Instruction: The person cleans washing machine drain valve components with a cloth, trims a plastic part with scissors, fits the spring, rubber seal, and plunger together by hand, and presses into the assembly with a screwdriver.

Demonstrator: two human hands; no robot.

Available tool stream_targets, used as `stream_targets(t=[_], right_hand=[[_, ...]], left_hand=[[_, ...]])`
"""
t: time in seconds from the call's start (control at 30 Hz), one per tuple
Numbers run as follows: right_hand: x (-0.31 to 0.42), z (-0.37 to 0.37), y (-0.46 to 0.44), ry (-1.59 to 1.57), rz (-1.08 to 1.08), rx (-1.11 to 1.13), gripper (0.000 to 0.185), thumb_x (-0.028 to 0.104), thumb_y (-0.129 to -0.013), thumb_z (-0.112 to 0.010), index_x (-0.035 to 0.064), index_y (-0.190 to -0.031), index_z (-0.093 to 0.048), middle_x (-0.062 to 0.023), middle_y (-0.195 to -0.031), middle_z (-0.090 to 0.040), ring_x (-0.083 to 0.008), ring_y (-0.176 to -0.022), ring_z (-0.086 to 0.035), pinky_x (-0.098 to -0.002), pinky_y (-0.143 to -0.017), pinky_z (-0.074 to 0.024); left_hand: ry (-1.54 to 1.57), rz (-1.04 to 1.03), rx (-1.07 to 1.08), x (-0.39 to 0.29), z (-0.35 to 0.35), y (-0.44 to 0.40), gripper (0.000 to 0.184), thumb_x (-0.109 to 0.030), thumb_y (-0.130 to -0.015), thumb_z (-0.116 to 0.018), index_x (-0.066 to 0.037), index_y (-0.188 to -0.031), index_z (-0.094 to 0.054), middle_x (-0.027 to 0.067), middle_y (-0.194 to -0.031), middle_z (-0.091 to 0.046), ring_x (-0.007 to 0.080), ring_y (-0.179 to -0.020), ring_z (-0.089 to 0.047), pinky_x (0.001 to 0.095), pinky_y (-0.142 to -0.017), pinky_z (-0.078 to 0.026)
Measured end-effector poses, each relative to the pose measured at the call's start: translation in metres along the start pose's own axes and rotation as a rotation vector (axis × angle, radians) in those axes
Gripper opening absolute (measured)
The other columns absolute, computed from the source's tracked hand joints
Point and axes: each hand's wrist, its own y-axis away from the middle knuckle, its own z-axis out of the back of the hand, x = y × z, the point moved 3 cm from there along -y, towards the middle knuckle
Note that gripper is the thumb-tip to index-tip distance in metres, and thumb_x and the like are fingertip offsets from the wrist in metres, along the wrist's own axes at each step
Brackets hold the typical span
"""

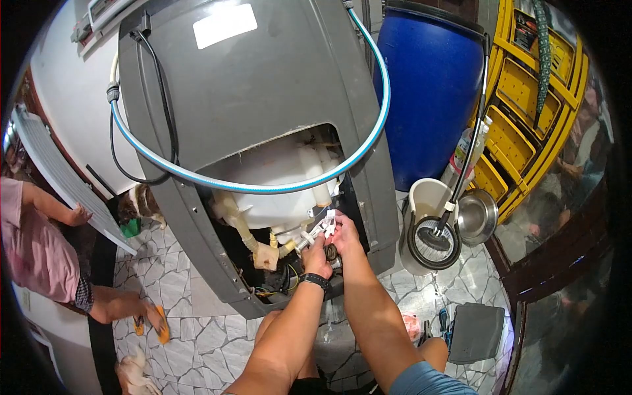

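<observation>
A grey washing machine [224, 92] stands in front of me with its lower back opening exposed. Inside show the white tub [263, 164], yellowed drain hoses [243, 230] and loose wires. Both hands reach into the lower right of this opening. My right hand [347, 236] pinches a small white plastic part [328, 224]. Just below it, my left hand [317, 261], with a dark band on the wrist, is closed at a ribbed white piece [305, 242] that seems joined to that part. Fingers hide some of both pieces.
A blue-striped hose [263, 189] loops across the opening. To the right stand a blue drum [428, 92], a white bucket [428, 191], a metal bowl [478, 216] and a yellow folding ladder [520, 112]. A grey panel [475, 332] and tools lie on the floor. Another person [46, 250] and cats are left.
</observation>
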Motion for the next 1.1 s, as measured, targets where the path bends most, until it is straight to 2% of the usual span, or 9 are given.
stream_targets(t=[0.1, 0.27, 0.33, 0.4, 0.6, 0.77, 0.87, 0.93, 1.1], right_hand=[[0.000, 0.002, -0.004, 0.033, -0.016, -0.018, 0.035, 0.016, -0.096, -0.048, 0.0074, -0.128, -0.060, -0.0155, -0.108, -0.070, -0.0294, -0.094, -0.068, -0.0447, -0.076, -0.0578], [-0.001, 0.006, -0.011, 0.053, -0.032, 0.029, 0.036, 0.017, -0.097, -0.047, 0.0072, -0.129, -0.059, -0.0148, -0.104, -0.070, -0.0283, -0.089, -0.069, -0.0419, -0.066, -0.0565], [0.000, 0.002, -0.007, 0.054, -0.049, 0.056, 0.037, 0.018, -0.097, -0.047, 0.0073, -0.130, -0.058, -0.0140, -0.102, -0.071, -0.0271, -0.087, -0.069, -0.0409, -0.063, -0.0558], [0.000, 0.002, -0.006, 0.075, -0.021, 0.009, 0.034, 0.013, -0.095, -0.050, 0.0075, -0.128, -0.059, -0.0123, -0.099, -0.070, -0.0244, -0.085, -0.069, -0.0392, -0.060, -0.0544], [-0.002, -0.004, 0.003, 0.175, 0.051, 0.006, 0.036, 0.000, -0.092, -0.058, 0.0062, -0.127, -0.057, -0.0116, -0.105, -0.068, -0.0229, -0.084, -0.068, -0.0350, -0.066, -0.0547], [-0.001, -0.005, 0.004, 0.211, 0.077, -0.035, 0.031, 0.001, -0.093, -0.057, 0.0065, -0.124, -0.059, -0.0121, -0.105, -0.067, -0.0202, -0.085, -0.067, -0.0339, -0.065, -0.0539], [0.002, -0.005, 0.006, 0.243, 0.063, -0.041, 0.031, -0.002, -0.089, -0.057, 0.0084, -0.118, -0.062, -0.0089, -0.098, -0.066, -0.0193, -0.077, -0.063, -0.0333, -0.065, -0.0552], [0.003, -0.010, 0.016, 0.217, 0.051, -0.124, 0.026, 0.001, -0.090, -0.059, 0.0096, -0.115, -0.064, -0.0074, -0.096, -0.065, -0.0178, -0.077, -0.060, -0.0308, -0.067, -0.0532], [0.003, -0.011, 0.017, 0.147, 0.018, -0.134, 0.019, 0.005, -0.092, -0.061, 0.0093, -0.110, -0.066, -0.0070, -0.095, -0.066, -0.0176, -0.081, -0.061, -0.0317, -0.070, -0.0539]], left_hand=[[-0.012, -0.003, -0.013, 0.003, 0.000, -0.001, 0.030, -0.007, -0.094, -0.073, -0.001, -0.121, -0.062, 0.0098, -0.111, -0.071, 0.0204, -0.093, -0.071, 0.0346, -0.077, -0.058], [-0.029, 0.011, -0.051, 0.002, -0.004, 0.004, 0.034, -0.007, -0.092, -0.072, -0.001, -0.124, -0.060, 0.0106, -0.115, -0.070, 0.0213, -0.097, -0.070, 0.0351, -0.079, -0.057], [-0.007, -0.082, -0.059, 0.002, -0.004, 0.003, 0.036, -0.004, -0.090, -0.069, 0.000, -0.124, -0.058, 0.0115, -0.116, -0.068, 0.0223, -0.098, -0.069, 0.0357, -0.080, -0.058], [0.008, -0.066, -0.070, 0.003, -0.003, 0.001, 0.037, -0.003, -0.090, -0.068, 0.001, -0.125, -0.057, 0.0120, -0.116, -0.068, 0.0227, -0.098, -0.069, 0.0361, -0.080, -0.058], [-0.021, -0.060, -0.114, -0.009, -0.010, 0.011, 0.039, 0.000, -0.091, -0.064, 0.000, -0.128, -0.054, 0.0116, -0.114, -0.067, 0.0234, -0.096, -0.069, 0.0358, -0.079, -0.059], [-0.017, -0.047, -0.104, -0.015, -0.013, 0.018, 0.037, 0.002, -0.092, -0.062, -0.004, -0.128, -0.057, 0.0094, -0.114, -0.068, 0.0228, -0.095, -0.070, 0.0348, -0.077, -0.060], [-0.035, -0.058, -0.064, -0.020, -0.017, 0.024, 0.036, 0.001, -0.091, -0.062, 0.003, -0.127, -0.054, 0.0137, -0.116, -0.066, 0.0228, -0.093, -0.070, 0.0354, -0.079, -0.060], [-0.017, -0.056, -0.070, -0.018, -0.016, 0.020, 0.035, 0.002, -0.094, -0.061, -0.004, -0.128, -0.057, 0.0096, -0.115, -0.068, 0.0224, -0.093, -0.070, 0.0342, -0.075, -0.060], [-0.023, -0.070, -0.071, -0.015, -0.009, 0.010, 0.032, 0.003, -0.095, -0.059, -0.002, -0.127, -0.058, 0.0114, -0.114, -0.068, 0.0224, -0.092, -0.070, 0.0328, -0.074, -0.061]])
